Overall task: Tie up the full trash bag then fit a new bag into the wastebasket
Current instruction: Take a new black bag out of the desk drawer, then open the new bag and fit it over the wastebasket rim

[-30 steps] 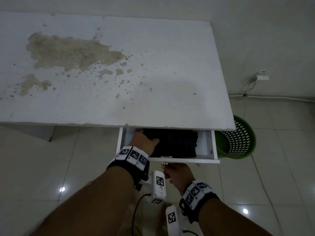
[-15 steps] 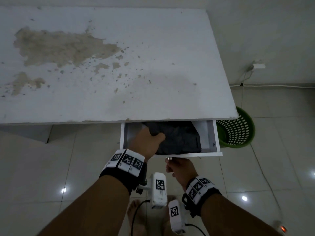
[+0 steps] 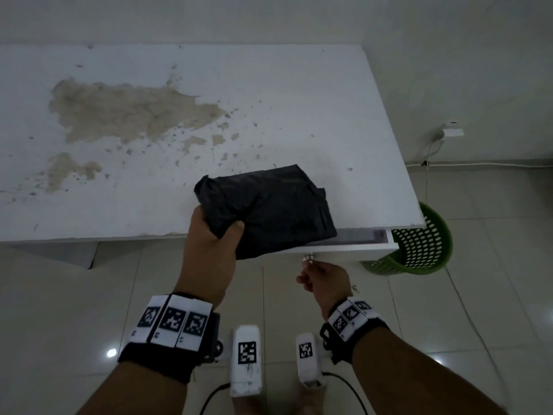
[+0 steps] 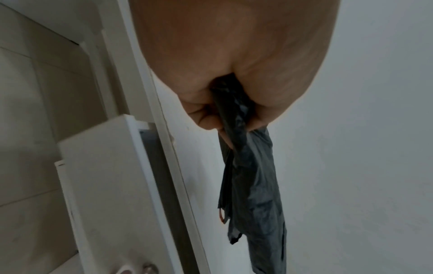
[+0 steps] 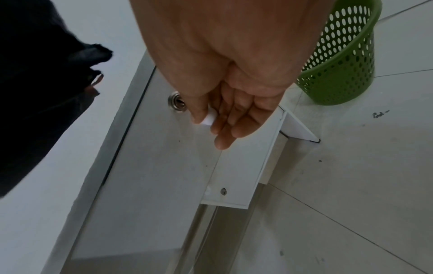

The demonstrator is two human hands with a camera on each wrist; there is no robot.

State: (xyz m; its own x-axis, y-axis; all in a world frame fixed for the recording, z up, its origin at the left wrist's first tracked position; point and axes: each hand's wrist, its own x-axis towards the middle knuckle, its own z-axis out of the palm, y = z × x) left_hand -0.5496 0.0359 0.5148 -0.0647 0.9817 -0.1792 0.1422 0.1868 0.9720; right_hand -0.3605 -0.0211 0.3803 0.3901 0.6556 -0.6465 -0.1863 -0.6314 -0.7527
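Observation:
My left hand (image 3: 209,235) grips one corner of a folded black trash bag (image 3: 269,211) and holds it up over the front edge of the white table (image 3: 209,85). In the left wrist view the trash bag (image 4: 250,185) hangs from the left hand (image 4: 225,118). My right hand (image 3: 311,271) pinches a small white handle on the drawer front (image 5: 164,166), just below the round metal lock (image 5: 177,102). The drawer (image 3: 353,248) sticks out only a narrow strip. The green perforated wastebasket (image 3: 419,253) stands on the floor at the table's right end, with no bag visible in it.
The table top has a large brown worn patch (image 3: 125,112) on its left half. A wall socket with a plug (image 3: 452,131) and a white cable along the skirting sit behind the wastebasket (image 5: 339,64). The floor is pale glossy tile. No full trash bag is in view.
My left hand has lifted the black bag out of the drawer and up over the table edge. The drawer has slid in, with my right hand still at its handle.

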